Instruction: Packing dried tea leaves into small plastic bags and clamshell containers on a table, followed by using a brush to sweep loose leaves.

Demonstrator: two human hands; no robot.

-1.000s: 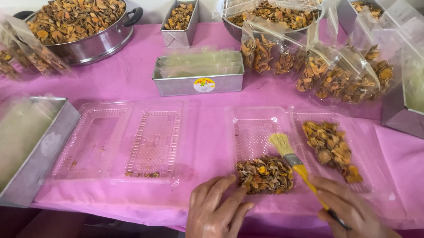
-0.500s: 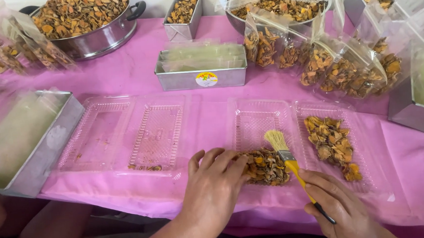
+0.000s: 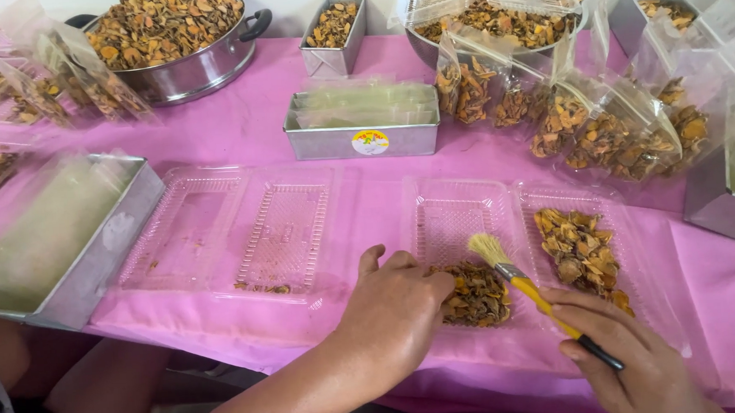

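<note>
Pink tablecloth (image 3: 252,120), left hand (image 3: 395,307) on dried pieces (image 3: 475,296), right hand (image 3: 636,360) w/ brush (image 3: 525,286)

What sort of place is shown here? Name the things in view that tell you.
Probably a small food-packing table, perhaps a home workshop or stall. A pink tablecloth carries a steel pot heaped with dried brown-orange pieces, open clear clamshell boxes and filled clear bags; the right hand holds a yellow-handled brush.

— Where can you pass a hand? 
— Over the flat empty clear tray (image 3: 241,231) on the left, and the bare pink cloth (image 3: 252,120) beyond it.
— What blocks you? 
— The steel tin (image 3: 361,122) far-centre, upright filled bags (image 3: 601,128) far-right, and the deep tin (image 3: 55,234) at the left edge.
</note>
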